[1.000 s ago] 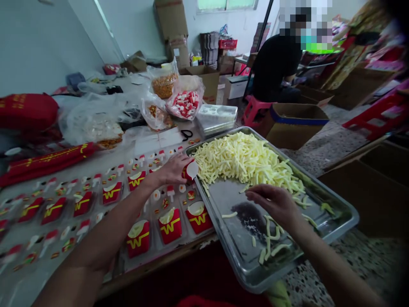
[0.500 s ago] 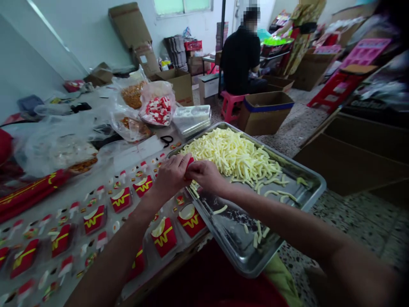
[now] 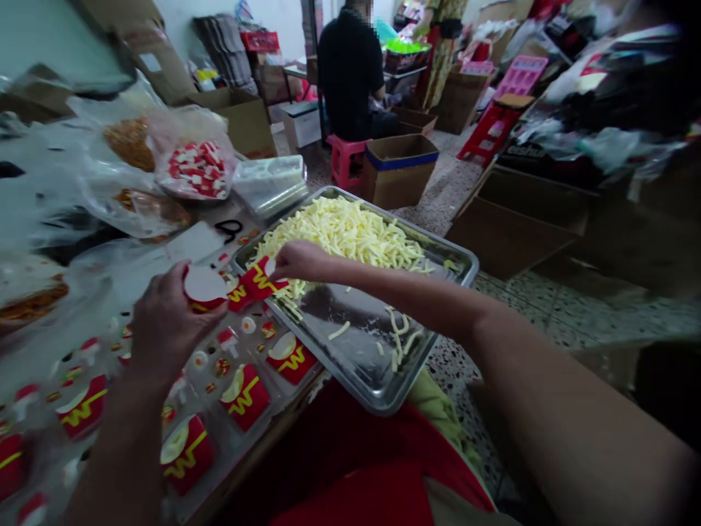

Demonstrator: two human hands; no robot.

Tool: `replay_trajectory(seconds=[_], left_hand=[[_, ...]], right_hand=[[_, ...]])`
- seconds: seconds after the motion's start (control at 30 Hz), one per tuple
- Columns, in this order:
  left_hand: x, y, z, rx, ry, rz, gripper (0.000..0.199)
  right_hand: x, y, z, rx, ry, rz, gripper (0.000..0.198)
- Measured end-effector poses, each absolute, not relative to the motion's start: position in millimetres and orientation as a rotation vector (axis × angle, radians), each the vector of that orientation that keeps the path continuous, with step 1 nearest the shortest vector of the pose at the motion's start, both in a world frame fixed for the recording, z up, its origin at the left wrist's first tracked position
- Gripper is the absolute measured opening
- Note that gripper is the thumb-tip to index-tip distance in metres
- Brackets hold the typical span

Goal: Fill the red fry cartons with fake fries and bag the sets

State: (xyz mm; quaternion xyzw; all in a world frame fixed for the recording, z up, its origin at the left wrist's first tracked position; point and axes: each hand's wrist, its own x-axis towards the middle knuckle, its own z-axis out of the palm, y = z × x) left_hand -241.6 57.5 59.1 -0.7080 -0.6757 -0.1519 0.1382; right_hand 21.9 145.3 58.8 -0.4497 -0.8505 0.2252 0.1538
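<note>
- The left hand (image 3: 164,310) hides part of a pale-topped carton (image 3: 205,285); its fingers are curled closed around the sides, above the surface (image 3: 200,237).
- The right hand (image 3: 301,261) has its fingers bent in at a yellow-marked carton (image 3: 261,279) by the tray (image 3: 377,400); I cannot tell whether they grip or only touch it.
- The right forearm covers part of the pale strips (image 3: 350,230).
- A seated person (image 3: 351,73) is cut off at the top.
- Half a second ago both hands met at a red carton; now they are apart.
</note>
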Motion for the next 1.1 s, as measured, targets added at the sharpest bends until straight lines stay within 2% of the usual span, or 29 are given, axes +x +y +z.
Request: replay_trajectory(seconds=[0.1, 0.2, 0.3, 0.43, 0.67, 0.73, 0.87, 1.1], left_hand=[[-233.9, 20.5, 65.5, -2.130, -2.031, -0.533, 0.087], [-215.9, -8.4, 59.4, -2.250, -2.164, -0.616, 0.081], [-184.0, -15.6, 47.2, -2.479, -2.035, -0.674, 0.081], [-142.1, -9.1, 42.6, -2.652, -1.727, -0.657, 0.084], [-136.3, -25.6, 46.1, -2.634, -1.702, -0.635, 0.083], [-139.3, -31.0, 44.7, -2.615, -1.709, -0.628, 0.083], [-133.7, -31.7, 43.4, -2.629, -1.716, -0.591, 0.084], [-109.5, -26.9, 48.7, -2.715, -1.642, -0.651, 0.084]], right_hand=[[83.8, 134.3, 74.8, -1.327, -2.487, 0.477, 0.013], [162.9, 97.2, 81.0, -1.269, -2.713, 0.647, 0.016], [218.9, 59.1, 75.5, -1.279, -2.873, 0.725, 0.027], [243.9, 35.2, 65.6, -1.387, -2.859, 0.548, 0.034], [247.5, 29.2, 53.1, -1.227, -2.940, 0.400, 0.046], [253.0, 32.7, 54.8, -1.384, -2.900, 0.315, 0.041], [263.4, 43.2, 59.6, -1.714, -2.761, 0.186, 0.018], [246.2, 45.9, 38.3, -1.842, -2.698, 0.161, 0.015]])
